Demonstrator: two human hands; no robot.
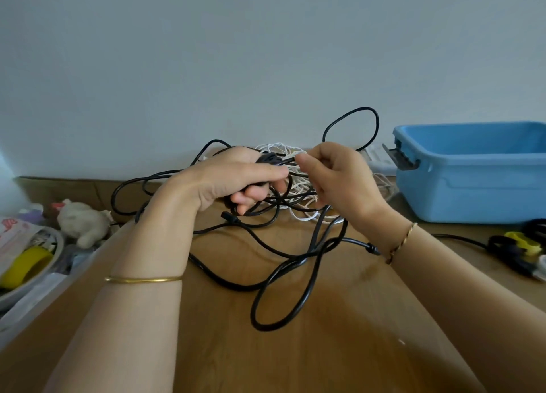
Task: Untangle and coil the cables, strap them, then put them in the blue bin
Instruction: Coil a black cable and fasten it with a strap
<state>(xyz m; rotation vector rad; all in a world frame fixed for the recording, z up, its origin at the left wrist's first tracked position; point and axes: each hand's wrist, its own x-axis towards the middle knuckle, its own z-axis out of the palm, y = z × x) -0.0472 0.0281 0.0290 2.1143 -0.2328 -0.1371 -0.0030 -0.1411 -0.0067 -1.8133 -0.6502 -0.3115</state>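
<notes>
Table [339,357]: left hand [224,180], right hand [339,180] hold one black cable [371,248]; one blue bin [472,192].

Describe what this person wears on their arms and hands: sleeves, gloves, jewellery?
No sleeves or gloves show; both forearms are bare. Below the left hand, a thin plain gold bangle circles the forearm. By the right hand, the wrist carries a slimmer twisted bracelet, gold with darker strands. No rings are visible.

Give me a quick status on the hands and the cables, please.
Left hand grips bunched black cable; right hand pinches a strand. Loops tangled with white cable, unstrapped. Blue bin at right, reach looks clear.
</notes>
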